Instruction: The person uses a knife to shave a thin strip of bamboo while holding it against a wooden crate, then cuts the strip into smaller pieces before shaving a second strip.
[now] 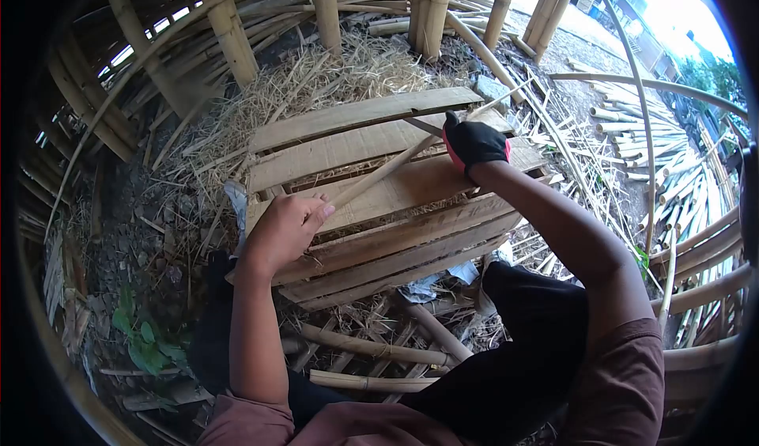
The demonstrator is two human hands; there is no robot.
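A thin bamboo strip point(385, 169) slants across a wooden slatted pallet point(348, 149). My bare left hand point(288, 228) is closed round the strip's lower left end, above the pallet's left part. At the pallet's upper right, my right hand point(476, 142) wears a black and red glove and is closed on a tool with a flat dark blade point(424, 126). The blade lies against or just beside the strip, whose far end shows past the glove. The tool's handle is hidden in the glove.
Upright bamboo poles point(327, 11) stand behind a heap of straw and shavings point(340, 78). Many cut bamboo pieces point(632, 130) are piled at the right. Bamboo lengths point(375, 345) lie on the ground near my legs. A green plant point(142, 335) grows at lower left.
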